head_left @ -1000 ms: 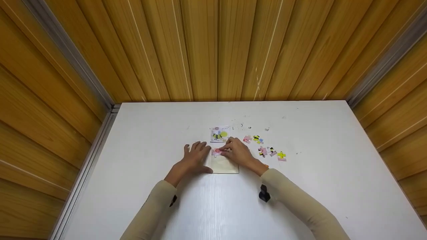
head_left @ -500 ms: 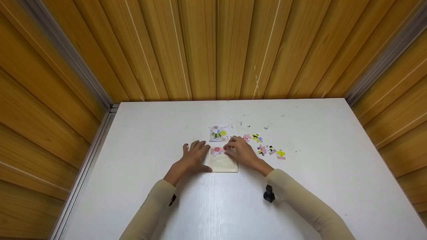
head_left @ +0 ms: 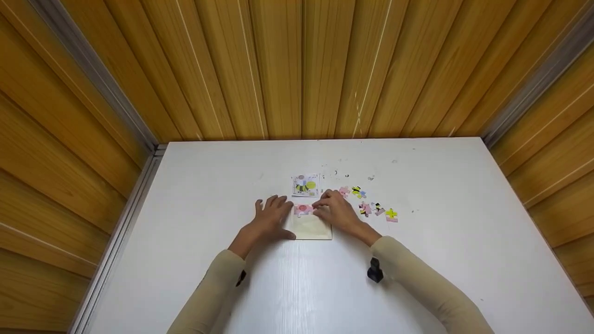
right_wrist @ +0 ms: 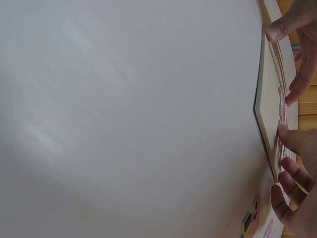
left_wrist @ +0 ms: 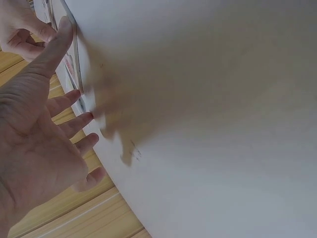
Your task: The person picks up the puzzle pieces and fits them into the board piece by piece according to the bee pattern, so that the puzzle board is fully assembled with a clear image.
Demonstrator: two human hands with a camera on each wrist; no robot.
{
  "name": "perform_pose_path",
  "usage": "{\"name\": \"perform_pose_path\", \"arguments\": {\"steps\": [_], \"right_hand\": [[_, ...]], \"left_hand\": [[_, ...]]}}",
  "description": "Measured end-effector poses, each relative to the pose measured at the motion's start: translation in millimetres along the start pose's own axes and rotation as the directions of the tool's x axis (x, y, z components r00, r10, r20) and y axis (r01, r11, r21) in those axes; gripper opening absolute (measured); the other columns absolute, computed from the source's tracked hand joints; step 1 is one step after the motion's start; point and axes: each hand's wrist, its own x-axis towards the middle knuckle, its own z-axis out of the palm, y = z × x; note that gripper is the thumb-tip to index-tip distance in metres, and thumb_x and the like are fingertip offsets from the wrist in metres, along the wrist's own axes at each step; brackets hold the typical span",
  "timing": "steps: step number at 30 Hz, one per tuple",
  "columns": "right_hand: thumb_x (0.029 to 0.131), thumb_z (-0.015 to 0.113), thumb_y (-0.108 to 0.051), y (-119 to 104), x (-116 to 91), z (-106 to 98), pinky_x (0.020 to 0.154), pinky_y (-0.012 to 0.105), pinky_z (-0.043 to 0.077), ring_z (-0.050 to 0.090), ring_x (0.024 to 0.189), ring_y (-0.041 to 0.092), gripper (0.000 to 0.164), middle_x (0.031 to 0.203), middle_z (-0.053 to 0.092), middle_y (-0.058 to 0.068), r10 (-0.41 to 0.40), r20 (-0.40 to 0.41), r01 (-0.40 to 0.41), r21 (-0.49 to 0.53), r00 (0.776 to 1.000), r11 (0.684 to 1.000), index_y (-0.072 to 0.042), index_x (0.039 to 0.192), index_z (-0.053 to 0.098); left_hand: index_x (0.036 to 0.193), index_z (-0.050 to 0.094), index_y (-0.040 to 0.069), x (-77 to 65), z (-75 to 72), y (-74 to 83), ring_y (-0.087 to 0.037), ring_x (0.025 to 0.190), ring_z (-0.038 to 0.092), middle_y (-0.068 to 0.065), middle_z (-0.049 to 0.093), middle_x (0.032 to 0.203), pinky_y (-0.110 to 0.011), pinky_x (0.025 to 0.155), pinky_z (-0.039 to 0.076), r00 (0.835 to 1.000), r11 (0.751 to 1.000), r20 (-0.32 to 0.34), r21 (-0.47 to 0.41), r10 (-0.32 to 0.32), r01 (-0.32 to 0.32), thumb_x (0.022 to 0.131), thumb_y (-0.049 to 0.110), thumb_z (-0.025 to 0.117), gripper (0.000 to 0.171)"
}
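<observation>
A shallow cream puzzle tray [head_left: 313, 228] lies on the white table in the head view. Pink puzzle pieces [head_left: 302, 210] with a red round print sit along its far edge, at the left. My left hand [head_left: 269, 220] is spread at the tray's left side, thumb at the near corner and fingertips by the far one. At the far right part of the tray, my right hand [head_left: 338, 213] pinches the right end of the pink pieces between thumb and fingers, which partly hide it. In the right wrist view the right thumb [right_wrist: 292, 139] reaches over the tray's edge.
Just behind the tray lies a square card [head_left: 305, 185] printed with a bee. Several loose puzzle pieces, among them a yellow one [head_left: 391, 215] and a pink one [head_left: 365, 209], lie right of the right hand. Small dark specks dot the table behind. Wood-patterned walls [head_left: 301, 69] enclose the table.
My right hand has shifted right along the tray's far edge, uncovering more of the pink pieces, then stayed there. The left hand has kept its place.
</observation>
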Motion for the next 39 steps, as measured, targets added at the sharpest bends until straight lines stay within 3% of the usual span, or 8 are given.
{"name": "perform_pose_path", "arguments": {"steps": [9, 14, 18, 24, 31, 33, 39], "right_hand": [[0.098, 0.070, -0.020, 16.6, 2.2, -29.1, 0.083, 0.036, 0.048, 0.059, 0.094, 0.022, 0.023, 0.104, 0.066, 0.010, -0.028, -0.002, 0.028, -0.009, 1.000, 1.000, -0.006, 0.115, 0.077], [0.099, 0.067, -0.014, 34.5, 3.4, -53.8, 0.086, 0.042, 0.049, 0.060, 0.097, 0.027, 0.024, 0.106, 0.067, 0.014, 0.008, -0.024, -0.009, -0.013, 1.000, 1.000, -0.001, 0.118, 0.075], [0.099, 0.063, -0.006, 48.0, 4.8, -65.0, 0.097, 0.051, 0.049, 0.059, 0.109, 0.033, 0.027, 0.118, 0.066, 0.019, 0.040, -0.034, -0.042, -0.058, 0.999, 0.997, 0.000, 0.124, 0.072], [0.097, 0.057, 0.007, 58.2, 2.9, -62.5, 0.108, 0.056, 0.045, 0.055, 0.124, 0.039, 0.036, 0.134, 0.063, 0.021, 0.005, 0.049, 0.000, -0.094, 0.999, 0.996, 0.001, 0.132, 0.066], [0.095, 0.065, 0.003, 58.8, -1.8, -53.1, 0.093, 0.054, 0.050, 0.060, 0.106, 0.039, 0.022, 0.114, 0.070, 0.020, -0.078, 0.010, 0.078, -0.166, 0.997, 0.983, 0.001, 0.114, 0.076], [0.095, 0.067, -0.001, 57.1, -1.2, -52.8, 0.089, 0.052, 0.050, 0.060, 0.102, 0.036, 0.019, 0.109, 0.070, 0.019, -0.069, 0.006, 0.069, -0.176, 0.998, 0.982, 0.001, 0.112, 0.077], [0.099, 0.067, -0.012, 50.0, 0.2, -54.3, 0.080, 0.039, 0.047, 0.055, 0.092, 0.024, 0.025, 0.104, 0.068, 0.014, 0.058, 0.017, -0.055, -0.145, 0.998, 0.988, 0.000, 0.119, 0.074]], "left_hand": [[0.148, 0.048, 0.011, 0.4, -1.4, -0.8, -0.043, 0.152, 0.027, -0.018, 0.037, 0.162, -0.071, 0.118, 0.015, 1.000, 1.000, -0.018, -0.014, 0.019, -0.019, 0.074, 0.047, 0.090, 0.093], [0.149, 0.048, 0.010, 0.1, -3.6, -1.6, -0.044, 0.151, 0.027, -0.019, 0.037, 0.162, -0.072, 0.117, 0.015, 0.999, 0.999, -0.024, -0.015, 0.030, -0.030, 0.074, 0.046, 0.090, 0.093], [0.150, 0.047, 0.011, 1.3, -4.4, -1.1, -0.043, 0.152, 0.025, -0.018, 0.036, 0.163, -0.072, 0.118, 0.013, 0.999, 0.999, -0.025, -0.023, 0.025, -0.026, 0.074, 0.047, 0.089, 0.094], [0.150, 0.046, 0.012, 0.2, 0.3, -1.0, -0.043, 0.153, 0.024, -0.017, 0.035, 0.164, -0.071, 0.119, 0.012, 1.000, 0.999, -0.016, -0.031, 0.008, -0.009, 0.075, 0.046, 0.089, 0.093], [0.148, 0.047, 0.011, -2.8, 5.1, 0.3, -0.044, 0.151, 0.026, -0.019, 0.037, 0.162, -0.072, 0.117, 0.014, 1.000, 0.999, -0.011, -0.025, 0.025, -0.025, 0.074, 0.046, 0.089, 0.092], [0.148, 0.047, 0.010, -2.8, 4.2, 0.2, -0.044, 0.151, 0.027, -0.019, 0.038, 0.161, -0.073, 0.116, 0.015, 0.999, 0.999, -0.017, -0.015, 0.029, -0.029, 0.074, 0.046, 0.089, 0.092], [0.149, 0.046, 0.011, -0.6, 0.3, -1.6, -0.043, 0.153, 0.024, -0.018, 0.036, 0.163, -0.072, 0.118, 0.013, 1.000, 0.999, -0.021, -0.025, 0.022, -0.022, 0.075, 0.045, 0.089, 0.092]]}}
